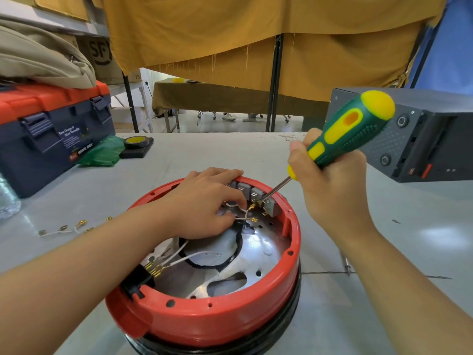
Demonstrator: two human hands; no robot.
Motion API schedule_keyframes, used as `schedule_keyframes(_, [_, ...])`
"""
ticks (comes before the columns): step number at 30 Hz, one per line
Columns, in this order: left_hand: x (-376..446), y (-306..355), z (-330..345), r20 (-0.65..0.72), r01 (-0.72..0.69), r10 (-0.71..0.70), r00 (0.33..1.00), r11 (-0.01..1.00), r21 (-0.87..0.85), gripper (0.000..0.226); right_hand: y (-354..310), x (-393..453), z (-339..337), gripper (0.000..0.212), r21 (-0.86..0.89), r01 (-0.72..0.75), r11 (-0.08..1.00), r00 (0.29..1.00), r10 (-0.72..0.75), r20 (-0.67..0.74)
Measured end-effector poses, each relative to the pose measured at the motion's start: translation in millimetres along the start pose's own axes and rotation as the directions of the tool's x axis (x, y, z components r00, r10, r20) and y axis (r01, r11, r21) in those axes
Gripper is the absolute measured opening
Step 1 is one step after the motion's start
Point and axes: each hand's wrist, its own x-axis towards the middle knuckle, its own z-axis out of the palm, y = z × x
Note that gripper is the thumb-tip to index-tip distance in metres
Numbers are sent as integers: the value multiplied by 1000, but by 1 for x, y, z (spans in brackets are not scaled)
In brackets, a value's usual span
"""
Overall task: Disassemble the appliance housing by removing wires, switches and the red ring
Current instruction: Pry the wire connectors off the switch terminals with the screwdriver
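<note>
The right hand (330, 180), right of centre, clenches the green-and-yellow screwdriver (350, 129), its tip set against the grey switches (256, 196) at the far inner wall of the red ring (204, 319); the left hand (207, 203) rests inside the ring at centre frame, fingers pinching a white wire (243, 216) beside the switches; the ring sits on the grey table (384, 303), lower centre; loose wires (69, 228) lie at left; a toolbox (51, 129) stands upper left.
</note>
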Motion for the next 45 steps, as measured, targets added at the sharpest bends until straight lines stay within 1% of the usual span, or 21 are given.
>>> schedule_keyframes(2, [0, 0, 0, -2, 1, -1, 1000, 1000, -3, 31, 3, 3, -1, 38, 59, -85, 995, 995, 88, -45])
schedule_keyframes(3, [0, 0, 0, -3, 1, -1, 1000, 1000, -3, 31, 5, 4, -1, 38, 62, -101, 993, 993, 105, -59])
schedule_keyframes(7, [0, 0, 0, -8, 0, 0, 1000, 1000, -5, 31, 8, 5, 0, 39, 66, -124, 990, 990, 128, -57])
schedule_keyframes(11, [0, 0, 1, -11, 2, -2, 1000, 1000, -11, 31, 10, 5, -1, 32, 122, -174, 977, 978, 186, -98])
schedule_keyframes(13, [0, 0, 1, -9, 1, -1, 1000, 1000, -13, 32, 9, 4, 1, 32, 89, -147, 985, 982, 156, -104])
schedule_keyframes(17, [0, -1, 2, -13, -4, 4, 1000, 1000, -16, 32, 1, 2, 1, 39, 19, -49, 999, 997, 50, -60])
schedule_keyframes(20, [0, -2, 2, -16, -8, 8, 1000, 1000, -14, 31, -5, -1, 0, 39, -46, 55, 997, 998, -55, 1])
schedule_keyframes(23, [0, -1, 2, -16, -13, 13, 1000, 1000, -9, 31, -10, -3, 1, 36, -111, 177, 978, 982, -168, 86])
schedule_keyframes(25, [0, -1, 1, -13, -12, 11, 1000, 1000, -7, 31, -12, -2, 2, 34, -102, 189, 977, 977, -177, 118])
schedule_keyframes(29, [0, 0, 0, -4, 10, -10, 1000, 1000, -19, 32, -7, 0, 1, 34, -67, 98, 993, 991, -91, 96])
schedule_keyframes(32, [-1, 2, -2, -20, 26, -28, 999, 996, -81, 33, -3, 1, 1, 35, -16, 21, 1000, 999, -21, 46])
schedule_keyframes(35, [0, 3, -3, -24, 48, -51, 998, 991, -121, 43, 0, 3, 1, 35, 16, -53, 998, 999, 53, -1])
schedule_keyframes(37, [0, 4, -4, -21, 57, -60, 998, 992, -116, 55, 1, 5, 0, 36, 35, -89, 995, 996, 90, -29])
schedule_keyframes(39, [1, 4, -4, -12, 53, -54, 998, 994, -95, 63, 3, 6, 0, 37, 53, -107, 993, 993, 109, -39])
schedule_keyframes(42, [2, 3, -4, -1, 37, -37, 999, 998, -47, 65, 6, 7, 0, 37, 70, -131, 989, 991, 133, -21])
schedule_keyframes(45, [2, 2, -3, 5, 43, -43, 999, 998, -45, 66, 11, 8, 0, 32, 107, -168, 980, 984, 172, -34])
